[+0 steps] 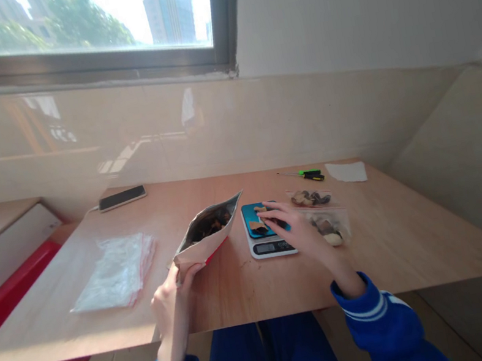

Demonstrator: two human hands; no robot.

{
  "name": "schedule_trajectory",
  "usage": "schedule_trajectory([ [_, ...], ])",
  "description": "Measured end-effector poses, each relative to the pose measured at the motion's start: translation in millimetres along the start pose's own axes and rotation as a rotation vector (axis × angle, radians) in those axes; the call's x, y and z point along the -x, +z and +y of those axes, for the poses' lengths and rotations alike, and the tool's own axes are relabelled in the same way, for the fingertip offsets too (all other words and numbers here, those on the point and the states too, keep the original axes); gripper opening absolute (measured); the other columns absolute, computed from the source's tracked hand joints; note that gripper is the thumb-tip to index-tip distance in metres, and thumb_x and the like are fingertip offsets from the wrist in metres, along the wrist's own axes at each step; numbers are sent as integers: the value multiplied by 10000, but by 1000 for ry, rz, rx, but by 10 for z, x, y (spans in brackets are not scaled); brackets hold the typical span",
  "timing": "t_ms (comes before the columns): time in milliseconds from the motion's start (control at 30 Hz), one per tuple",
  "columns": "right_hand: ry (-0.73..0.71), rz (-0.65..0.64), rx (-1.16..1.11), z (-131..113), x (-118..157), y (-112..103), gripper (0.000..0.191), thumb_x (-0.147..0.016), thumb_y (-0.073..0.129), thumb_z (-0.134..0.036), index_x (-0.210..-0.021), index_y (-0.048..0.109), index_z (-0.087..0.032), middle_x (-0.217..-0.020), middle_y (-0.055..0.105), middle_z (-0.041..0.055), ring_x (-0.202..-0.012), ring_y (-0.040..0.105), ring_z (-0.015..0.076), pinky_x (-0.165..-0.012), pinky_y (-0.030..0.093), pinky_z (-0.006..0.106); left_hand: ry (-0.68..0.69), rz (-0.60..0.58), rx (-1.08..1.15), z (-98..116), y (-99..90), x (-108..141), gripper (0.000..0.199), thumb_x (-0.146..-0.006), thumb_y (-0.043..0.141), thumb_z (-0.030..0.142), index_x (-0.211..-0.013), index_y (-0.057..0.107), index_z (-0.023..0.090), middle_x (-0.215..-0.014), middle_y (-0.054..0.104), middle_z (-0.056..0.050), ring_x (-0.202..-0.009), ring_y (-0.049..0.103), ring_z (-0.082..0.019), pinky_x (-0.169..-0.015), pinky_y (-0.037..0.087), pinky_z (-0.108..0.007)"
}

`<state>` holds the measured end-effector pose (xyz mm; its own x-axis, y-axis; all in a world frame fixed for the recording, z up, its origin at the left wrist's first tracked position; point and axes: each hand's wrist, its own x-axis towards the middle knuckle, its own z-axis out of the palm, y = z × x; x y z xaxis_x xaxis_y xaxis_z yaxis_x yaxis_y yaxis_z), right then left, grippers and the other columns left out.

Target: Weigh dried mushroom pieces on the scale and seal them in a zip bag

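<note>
My left hand [170, 295] grips the near edge of an open pouch [202, 251] with a silvery lining, tilted above the table. Dark brown, dried-looking pieces [214, 225] lie inside it; I cannot tell their kind. To the right, a small digital scale [274, 248] with a blue top bears a few brown, curled pieces [257, 227]. Over this blue top reaches my right hand [293, 227], its fingers stretched and apart, the tips at or just above the pieces. Part of the scale's right side is hidden behind that hand.
Clear zip bags [115, 274] lie stacked at left, below a phone [121, 198] on a cable. Right of the scale are two filled zip bags, one farther back [309, 197] and one nearer [328, 230]. Behind them lie green- and yellow-handled tools [310, 175] and white paper [346, 172].
</note>
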<state>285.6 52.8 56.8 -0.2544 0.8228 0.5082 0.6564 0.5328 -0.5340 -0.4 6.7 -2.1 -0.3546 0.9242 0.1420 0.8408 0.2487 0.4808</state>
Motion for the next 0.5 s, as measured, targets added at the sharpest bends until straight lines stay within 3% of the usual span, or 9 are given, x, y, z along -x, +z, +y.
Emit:
schedule_trajectory([
  [100,-34,55,-171,-538,-19,-301,249,-942,483,-202,-1086,679,-256,-1201,651,57,-1147,594,187,-996,467,364,-4,7,-19,19,-2,6,389,-840,579,512,-1023,700,191,-645,666,-61,-599,596,-219,-554,324,-273],
  [233,-302,-242,-239,-1066,-394,-349,331,-944,402,-103,-1093,677,-210,-1102,696,55,-1055,622,159,-923,483,301,32,16,-67,4,1,27,345,-850,585,459,-992,708,169,-660,665,-73,-619,602,-212,-577,327,-268],
  [300,-392,-436,-164,-1156,-672,-271,366,-902,398,-35,-1046,699,-185,-1077,709,57,-1017,629,155,-900,476,283,61,14,-81,-11,2,42,350,-865,564,451,-1019,703,169,-670,666,-75,-619,600,-210,-584,324,-267],
  [433,-410,-857,25,-1154,-1107,-112,380,-804,439,22,-907,740,-185,-955,746,22,-864,657,142,-780,477,244,55,25,-87,-32,19,71,389,-872,542,479,-1026,696,156,-662,666,-83,-603,591,-210,-572,304,-266],
  [500,-403,-964,79,-1133,-1210,-11,326,-764,505,7,-866,746,-187,-874,755,10,-782,654,138,-708,470,229,55,29,-84,-41,31,84,397,-887,504,494,-986,700,163,-675,671,-83,-618,594,-209,-583,311,-262],
])
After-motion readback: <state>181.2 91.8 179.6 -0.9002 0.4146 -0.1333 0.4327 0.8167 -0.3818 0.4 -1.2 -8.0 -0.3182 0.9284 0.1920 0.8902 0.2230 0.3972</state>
